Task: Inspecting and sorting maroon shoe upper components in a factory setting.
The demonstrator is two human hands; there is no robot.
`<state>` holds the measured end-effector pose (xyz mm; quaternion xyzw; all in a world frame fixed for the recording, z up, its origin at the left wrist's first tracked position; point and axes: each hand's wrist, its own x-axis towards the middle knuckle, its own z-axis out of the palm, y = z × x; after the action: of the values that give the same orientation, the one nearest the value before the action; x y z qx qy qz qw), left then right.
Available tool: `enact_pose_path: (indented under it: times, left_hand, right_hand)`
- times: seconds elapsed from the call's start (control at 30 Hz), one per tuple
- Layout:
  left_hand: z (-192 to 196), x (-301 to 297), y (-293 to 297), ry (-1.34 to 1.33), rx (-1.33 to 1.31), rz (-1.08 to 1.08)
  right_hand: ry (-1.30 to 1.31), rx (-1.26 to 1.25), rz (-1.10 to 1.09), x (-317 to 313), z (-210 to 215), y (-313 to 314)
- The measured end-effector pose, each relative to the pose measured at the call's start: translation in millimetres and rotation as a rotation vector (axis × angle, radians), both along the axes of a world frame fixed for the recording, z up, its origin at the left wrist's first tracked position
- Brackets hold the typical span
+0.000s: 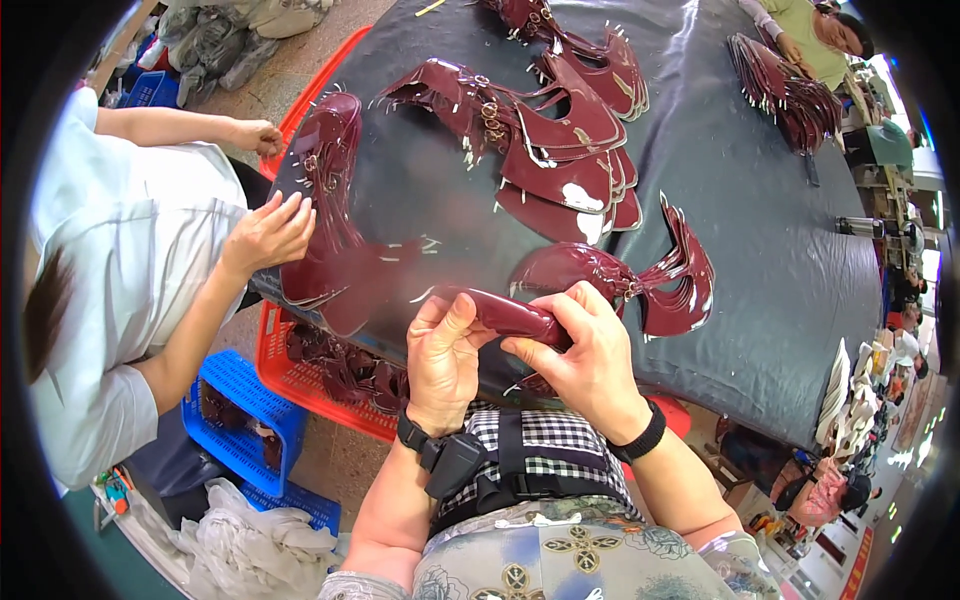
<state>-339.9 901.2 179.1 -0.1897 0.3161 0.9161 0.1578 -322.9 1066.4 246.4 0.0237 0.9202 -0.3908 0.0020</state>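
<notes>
A folded dark red leather piece (512, 315) sits pinched between both hands just above the near edge of the dark table (780, 260). The left hand (442, 358) clamps its left end, thumb and fingers pressed together on the leather, and the right hand (585, 352) grips the right end with fingers curled over the top. Just beyond the right hand, touching the held piece, lies a fan of matching red cutouts (655, 280). Farther out past the grip a larger stack of red cutouts (560, 150) spreads across the table. To the left of the grip, another person's hand (270, 232) rests on a long pile of red pieces (330, 200) at the table's edge. Below that edge, left of the left hand, stands a red crate (300, 375) holding more pieces, with a blue crate (245, 415) beside it.
</notes>
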Motion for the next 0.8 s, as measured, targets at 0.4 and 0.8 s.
enact_pose_path:
  times: [0.4,0.8]
  left_hand:
    - [-9,-22,0,-0.073,-0.033,-0.081]
    - [21,-66,37,-0.043,0.086,-0.28]
  right_hand:
    - [0.056,-0.045,0.024,-17,-23,9]
    - [-0.065,0.084,-0.04,-38,35,40]
